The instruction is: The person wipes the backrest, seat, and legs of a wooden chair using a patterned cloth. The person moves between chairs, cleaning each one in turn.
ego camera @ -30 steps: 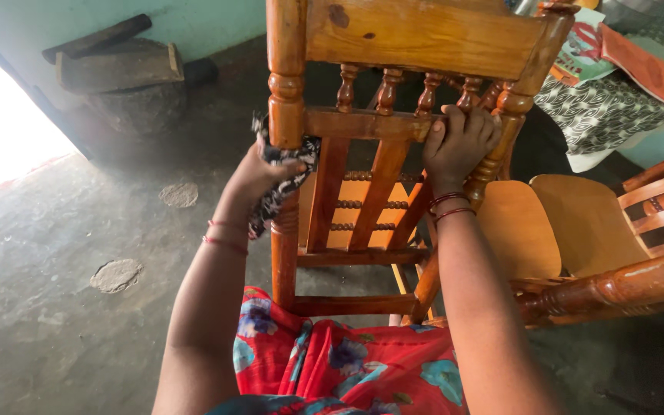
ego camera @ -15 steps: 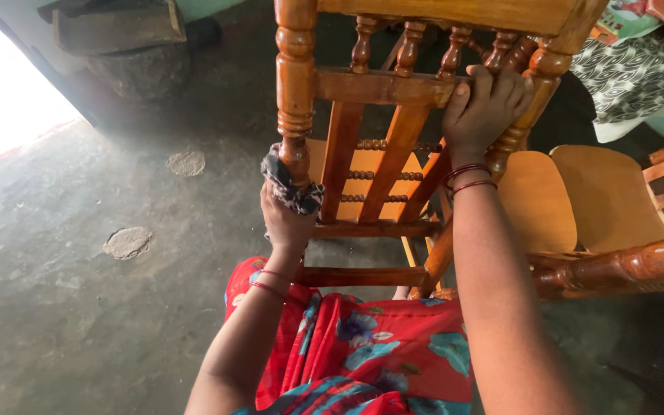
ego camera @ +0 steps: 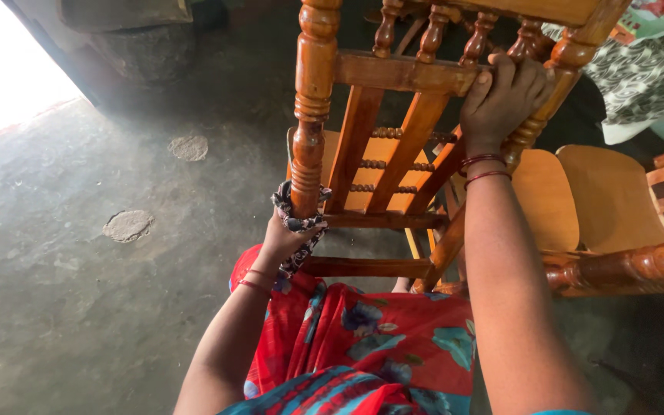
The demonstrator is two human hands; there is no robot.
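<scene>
The left hand point(ego camera: 284, 240) pressed a dark cloth point(ego camera: 296, 216) around the chair point(ego camera: 393, 73) post, low near the seat rail, so it wrapped the wood. The right hand point(ego camera: 505, 96) gripped the upper rail, steadying the chair.

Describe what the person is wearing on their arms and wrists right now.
Both arms are bare, with no sleeves in view. The left hand has thin red bangles at the wrist. The right hand has thin dark red bangles at its wrist. No rings, gloves or watch are visible.
</scene>
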